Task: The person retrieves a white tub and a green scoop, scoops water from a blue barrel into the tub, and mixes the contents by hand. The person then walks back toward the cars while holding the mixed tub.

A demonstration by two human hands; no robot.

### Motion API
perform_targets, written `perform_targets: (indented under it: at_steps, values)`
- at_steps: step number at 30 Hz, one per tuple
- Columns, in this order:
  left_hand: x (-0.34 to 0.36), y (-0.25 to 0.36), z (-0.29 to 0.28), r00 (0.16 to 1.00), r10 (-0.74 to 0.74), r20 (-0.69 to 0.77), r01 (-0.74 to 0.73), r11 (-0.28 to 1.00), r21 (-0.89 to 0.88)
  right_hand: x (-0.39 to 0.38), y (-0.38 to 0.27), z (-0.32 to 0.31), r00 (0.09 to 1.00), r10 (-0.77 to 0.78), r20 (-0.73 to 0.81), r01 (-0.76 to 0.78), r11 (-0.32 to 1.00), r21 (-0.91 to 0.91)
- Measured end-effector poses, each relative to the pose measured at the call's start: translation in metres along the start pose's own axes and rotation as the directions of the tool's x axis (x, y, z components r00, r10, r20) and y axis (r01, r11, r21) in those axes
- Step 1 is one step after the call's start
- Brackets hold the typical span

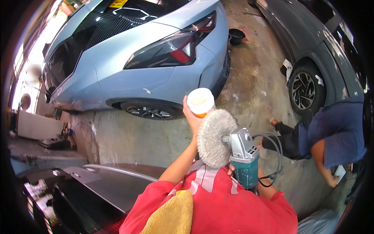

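The red shirt [233,206] of the wearer fills the bottom centre of the frame, with a yellow towel [171,214] draped over its left shoulder. Just above, right of centre, stands the polisher [246,170], its teal body upright and its silver head turned toward the left of the frame. The right hand [231,170] grasps that body from behind; only some fingertips show at its left edge (the rest is hidden by the tool). The fluffy round pad [215,140] lies above and to the left of this grip, clear of the fingers, its broad face toward the left. A black cord [279,152] loops out at the tool's right side.

Farther up, at mid-frame, the left hand [191,120] is closed around a white container [201,100] with an orange lower part; the thumb runs up its left side. The pad's upper edge overlaps the container's lower right in view, and whether they touch I cannot tell.

Beyond, a dark car [97,195] occupies the lower left, and a person in navy [331,128] bends at the right edge, a pale sheet in one hand. A light blue car [136,78] spans the upper left, a grey car [307,39] the upper right, and a black bucket [236,37] sits between them.
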State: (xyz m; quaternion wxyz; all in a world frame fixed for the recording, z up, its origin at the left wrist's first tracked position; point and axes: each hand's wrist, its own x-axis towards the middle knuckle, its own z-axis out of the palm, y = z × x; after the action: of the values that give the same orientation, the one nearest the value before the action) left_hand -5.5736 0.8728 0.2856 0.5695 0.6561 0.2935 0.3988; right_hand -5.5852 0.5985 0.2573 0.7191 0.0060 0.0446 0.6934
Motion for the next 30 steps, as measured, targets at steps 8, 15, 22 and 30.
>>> perform_targets:
  at_steps: [8,15,22,30]
  values:
    - [0.046,-0.032,0.010,0.959,0.016,0.282,-0.069,0.981,0.180,-0.060,-0.017,0.030,0.654,-0.601,-0.459,0.168,0.707,-0.687]
    - [0.046,-0.067,0.071,0.933,-0.154,0.326,0.121,0.986,0.118,-0.041,-0.083,-0.006,0.919,-0.332,-0.212,0.318,0.943,-0.098]
    - [0.060,-0.063,0.149,0.893,-0.340,0.295,0.285,0.935,0.213,-0.047,-0.241,-0.143,0.709,-0.053,-0.703,-0.057,0.990,-0.132]
    - [0.032,-0.135,0.192,0.782,-0.561,0.271,0.393,0.781,0.485,0.002,-0.419,-0.368,0.192,-0.624,-0.758,-0.972,-0.014,-0.235]
